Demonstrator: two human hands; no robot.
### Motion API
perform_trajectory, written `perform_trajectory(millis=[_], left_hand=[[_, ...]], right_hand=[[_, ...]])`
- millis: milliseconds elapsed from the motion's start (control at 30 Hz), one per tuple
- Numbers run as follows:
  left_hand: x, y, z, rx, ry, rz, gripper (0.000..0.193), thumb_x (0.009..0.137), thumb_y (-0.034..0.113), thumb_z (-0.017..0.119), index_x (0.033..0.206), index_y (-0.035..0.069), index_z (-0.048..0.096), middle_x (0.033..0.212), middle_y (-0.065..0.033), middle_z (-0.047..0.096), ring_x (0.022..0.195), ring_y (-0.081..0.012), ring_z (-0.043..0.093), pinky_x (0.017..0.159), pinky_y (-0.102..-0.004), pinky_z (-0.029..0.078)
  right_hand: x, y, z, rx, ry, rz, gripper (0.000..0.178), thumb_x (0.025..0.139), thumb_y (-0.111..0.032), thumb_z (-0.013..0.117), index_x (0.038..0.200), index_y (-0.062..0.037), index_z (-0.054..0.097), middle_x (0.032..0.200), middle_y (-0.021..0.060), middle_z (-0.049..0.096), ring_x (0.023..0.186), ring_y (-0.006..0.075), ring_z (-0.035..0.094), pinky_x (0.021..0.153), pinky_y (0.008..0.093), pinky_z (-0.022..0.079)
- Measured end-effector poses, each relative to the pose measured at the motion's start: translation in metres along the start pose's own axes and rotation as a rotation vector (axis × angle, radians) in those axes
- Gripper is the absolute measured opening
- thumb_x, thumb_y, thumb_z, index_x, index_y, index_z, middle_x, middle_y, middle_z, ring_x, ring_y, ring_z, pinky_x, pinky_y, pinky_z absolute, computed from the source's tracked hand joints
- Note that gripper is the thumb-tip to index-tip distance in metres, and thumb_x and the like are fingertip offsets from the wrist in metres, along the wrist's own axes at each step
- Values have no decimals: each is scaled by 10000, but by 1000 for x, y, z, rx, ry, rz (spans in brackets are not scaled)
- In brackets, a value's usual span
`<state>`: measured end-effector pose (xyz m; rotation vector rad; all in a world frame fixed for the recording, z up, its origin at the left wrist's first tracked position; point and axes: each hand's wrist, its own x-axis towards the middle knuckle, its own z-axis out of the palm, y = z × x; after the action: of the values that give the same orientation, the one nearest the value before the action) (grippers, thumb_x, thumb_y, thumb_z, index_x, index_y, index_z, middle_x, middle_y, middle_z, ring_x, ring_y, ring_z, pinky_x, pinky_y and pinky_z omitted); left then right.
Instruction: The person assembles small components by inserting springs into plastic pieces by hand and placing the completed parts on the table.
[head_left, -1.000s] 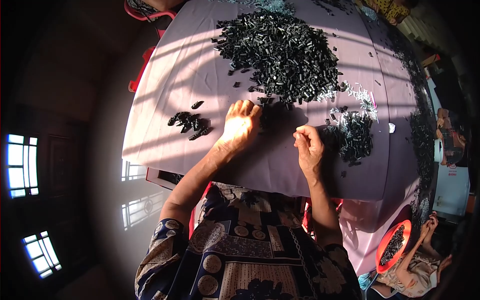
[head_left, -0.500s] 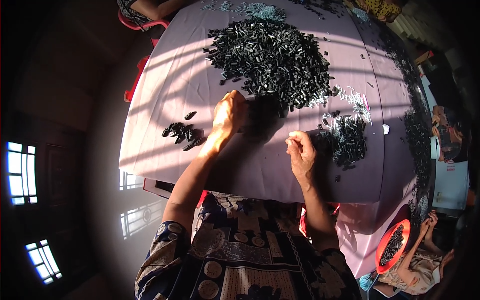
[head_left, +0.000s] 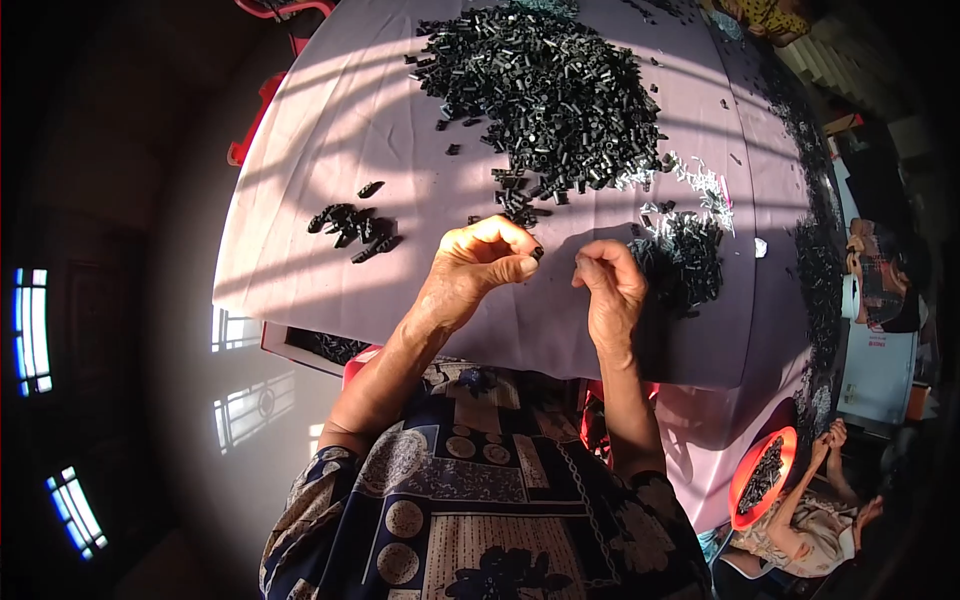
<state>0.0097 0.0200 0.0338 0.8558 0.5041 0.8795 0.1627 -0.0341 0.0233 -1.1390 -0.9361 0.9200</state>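
My left hand point(head_left: 468, 268) pinches a small black tube-like piece point(head_left: 538, 254) between thumb and finger, above the pink tablecloth point(head_left: 480, 345). Close by on the right, my right hand point(head_left: 612, 290) has its fingers pressed together; what they hold, if anything, I cannot make out. A large heap of short black pieces point(head_left: 550, 105) lies beyond both hands, a few strays trailing towards my left hand. Beside my right hand is a smaller pile of dark pieces point(head_left: 688, 265), with thin white bits point(head_left: 708, 188) behind it. Several black pieces point(head_left: 348, 224) form a small group at left.
Under the table's near left edge sits an open box point(head_left: 325, 343) with dark pieces inside. At lower right, another person's arms point(head_left: 815, 470) are beside a red basin point(head_left: 742, 500) of black pieces. A red stool point(head_left: 258, 115) stands off the left edge.
My left hand has come back from the edge of the large heap towards my right hand, now with a small black piece in its fingertips. My right hand has shifted slightly.
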Motion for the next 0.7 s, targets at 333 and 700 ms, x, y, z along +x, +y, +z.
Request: perform_trajectory(millis=[333, 700], left_hand=[[-23, -7, -3, 82, -14, -66, 78, 685, 3, 575, 749, 3, 529, 695, -11, 540, 660, -66, 498, 605, -188, 408], [-36, -17, -13, 128, 13, -115, 86, 690, 26, 578, 750, -5, 525, 684, -17, 539, 653, -73, 501, 596, -193, 408]], right_hand=[[-16, -6, 30, 63, -181, -47, 46, 714, 9, 532, 748, 3, 502, 757, 6, 464, 604, 40, 405, 549, 151, 343], [-38, 3, 33, -113, -181, -77, 85, 702, 24, 526, 778, -12, 531, 759, 28, 466, 649, 68, 416, 567, 166, 337]])
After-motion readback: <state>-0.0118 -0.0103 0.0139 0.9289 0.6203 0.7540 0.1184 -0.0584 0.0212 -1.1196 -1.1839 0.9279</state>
